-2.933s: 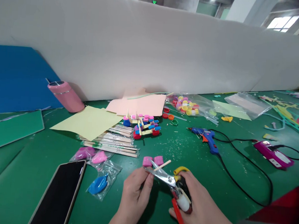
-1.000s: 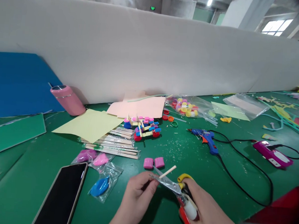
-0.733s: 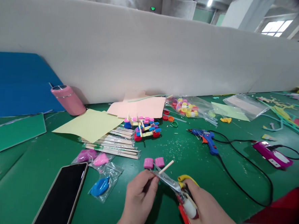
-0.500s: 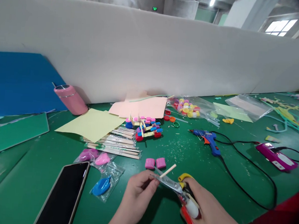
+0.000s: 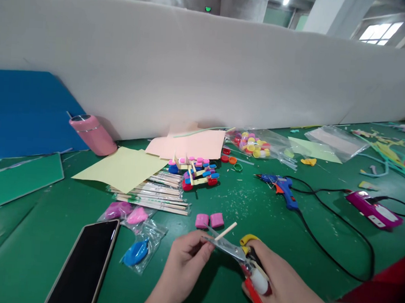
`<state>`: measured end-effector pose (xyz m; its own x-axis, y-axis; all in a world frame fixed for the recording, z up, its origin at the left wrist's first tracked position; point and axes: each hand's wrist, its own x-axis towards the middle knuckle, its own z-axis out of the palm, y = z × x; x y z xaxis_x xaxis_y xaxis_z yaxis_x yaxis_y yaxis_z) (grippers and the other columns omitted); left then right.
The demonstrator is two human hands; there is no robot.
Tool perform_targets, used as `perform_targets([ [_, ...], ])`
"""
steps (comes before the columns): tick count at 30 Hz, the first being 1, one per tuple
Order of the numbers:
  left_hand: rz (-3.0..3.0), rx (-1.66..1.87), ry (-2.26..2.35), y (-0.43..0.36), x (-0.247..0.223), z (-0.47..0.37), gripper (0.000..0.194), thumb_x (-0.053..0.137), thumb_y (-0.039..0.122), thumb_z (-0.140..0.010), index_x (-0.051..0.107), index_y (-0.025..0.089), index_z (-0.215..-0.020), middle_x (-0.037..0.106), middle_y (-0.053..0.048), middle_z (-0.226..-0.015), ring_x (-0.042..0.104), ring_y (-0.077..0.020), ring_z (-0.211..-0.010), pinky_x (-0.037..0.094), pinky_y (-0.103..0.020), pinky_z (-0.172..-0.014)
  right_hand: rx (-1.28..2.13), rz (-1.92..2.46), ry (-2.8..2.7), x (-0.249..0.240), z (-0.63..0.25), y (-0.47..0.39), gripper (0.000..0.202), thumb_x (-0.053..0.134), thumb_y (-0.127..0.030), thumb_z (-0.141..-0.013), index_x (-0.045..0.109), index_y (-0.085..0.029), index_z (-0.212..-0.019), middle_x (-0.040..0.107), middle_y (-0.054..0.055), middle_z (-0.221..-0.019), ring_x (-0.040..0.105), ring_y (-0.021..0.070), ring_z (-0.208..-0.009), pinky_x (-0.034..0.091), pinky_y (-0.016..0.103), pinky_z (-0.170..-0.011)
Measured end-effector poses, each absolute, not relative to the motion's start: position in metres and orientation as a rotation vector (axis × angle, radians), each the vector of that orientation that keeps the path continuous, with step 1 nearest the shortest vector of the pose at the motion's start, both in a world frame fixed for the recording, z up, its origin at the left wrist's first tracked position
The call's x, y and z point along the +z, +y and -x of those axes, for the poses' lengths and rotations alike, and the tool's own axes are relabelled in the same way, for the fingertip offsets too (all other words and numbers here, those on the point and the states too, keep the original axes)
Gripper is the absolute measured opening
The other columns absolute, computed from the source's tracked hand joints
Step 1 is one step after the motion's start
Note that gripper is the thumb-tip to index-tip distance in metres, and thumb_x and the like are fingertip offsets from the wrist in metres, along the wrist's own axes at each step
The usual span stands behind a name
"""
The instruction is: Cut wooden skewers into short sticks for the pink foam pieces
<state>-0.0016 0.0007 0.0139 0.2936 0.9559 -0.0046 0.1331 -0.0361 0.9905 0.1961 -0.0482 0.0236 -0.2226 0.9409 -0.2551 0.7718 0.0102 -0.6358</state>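
My left hand (image 5: 188,260) pinches a short pale wooden stick (image 5: 226,231) near the bottom centre. Around the stick lie the blades of a pair of scissors (image 5: 229,248), whose handles are red and yellow. My right hand (image 5: 280,279) is wrapped round those handles. Just beyond the blades, two pink blocks (image 5: 209,220) sit side by side on the green table (image 5: 241,195). A small assembly of pale sticks and coloured pieces (image 5: 199,173) stands farther back.
A phone (image 5: 82,263) and bagged clay (image 5: 136,252) lie left, near bundled sticks (image 5: 155,196). A pink cup (image 5: 93,135) leans by the white partition (image 5: 193,73). Right are a blue glue gun (image 5: 280,188), its looping cable and a purple power unit (image 5: 373,210).
Both hands, the stick and the scissors hold nearly the same pose. The whole view has shifted slightly, with objects appearing a little farther left.
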Motion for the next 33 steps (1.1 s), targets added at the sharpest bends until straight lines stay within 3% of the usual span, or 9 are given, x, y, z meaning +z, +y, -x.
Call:
perform_targets([
  [6,-1.335,0.856,1.004,0.0046,0.0138,0.0040,0.017,0.054,0.027,-0.074,0.060,0.014,-0.066,0.048,0.002,-0.053,0.042,-0.0101,-0.049,0.032,-0.020,-0.046,1.095,1.848,-2.074,0.0273,-0.1928,-0.0488,0.014,0.048,-0.026,-0.072,0.037,-0.022,-0.079,0.053,0.000,-0.068,0.046,0.0144,-0.054,0.031,0.024,-0.048],
  [10,-1.479,1.027,1.154,0.0012,0.0125,-0.0004,0.015,0.055,0.024,-0.072,0.059,0.014,-0.063,0.052,0.000,-0.056,0.043,-0.0110,-0.051,0.033,-0.021,-0.047,1.042,1.810,-2.043,0.0232,-0.1920,-0.0490,0.012,0.047,-0.026,-0.074,0.037,-0.023,-0.079,0.053,-0.001,-0.071,0.046,0.0142,-0.056,0.031,0.023,-0.049],
  [14,-1.423,0.967,1.073,0.0005,0.0132,0.0043,0.016,0.054,0.026,-0.074,0.058,0.014,-0.063,0.049,0.002,-0.052,0.040,-0.0100,-0.048,0.032,-0.020,-0.045,1.025,1.799,-2.031,0.0249,-0.1935,-0.0495,0.013,0.048,-0.028,-0.074,0.039,-0.023,-0.082,0.054,0.000,-0.077,0.047,0.0151,-0.061,0.032,0.024,-0.053],
  [19,-1.303,0.882,0.981,0.0008,0.0137,0.0055,0.019,0.054,0.028,-0.075,0.057,0.015,-0.063,0.045,0.004,-0.049,0.039,-0.0088,-0.046,0.031,-0.019,-0.044,1.085,1.807,-2.068,0.0293,-0.1945,-0.0506,0.012,0.048,-0.029,-0.075,0.038,-0.023,-0.079,0.053,-0.001,-0.070,0.048,0.0143,-0.057,0.030,0.023,-0.049],
  [25,-1.534,1.070,1.176,-0.0015,0.0129,-0.0023,0.014,0.054,0.021,-0.073,0.058,0.014,-0.061,0.051,0.001,-0.054,0.041,-0.0101,-0.048,0.032,-0.020,-0.046,1.068,1.810,-2.025,0.0245,-0.1934,-0.0490,0.010,0.048,-0.027,-0.075,0.039,-0.023,-0.078,0.054,-0.002,-0.071,0.046,0.0133,-0.057,0.029,0.023,-0.049],
  [33,-1.339,0.883,0.972,0.0018,0.0140,0.0033,0.016,0.054,0.027,-0.075,0.060,0.014,-0.067,0.046,0.003,-0.051,0.039,-0.0089,-0.048,0.032,-0.018,-0.045,1.079,1.784,-2.046,0.0241,-0.1974,-0.0524,0.012,0.049,-0.027,-0.074,0.040,-0.023,-0.080,0.053,-0.002,-0.070,0.047,0.0137,-0.057,0.029,0.023,-0.050],
])
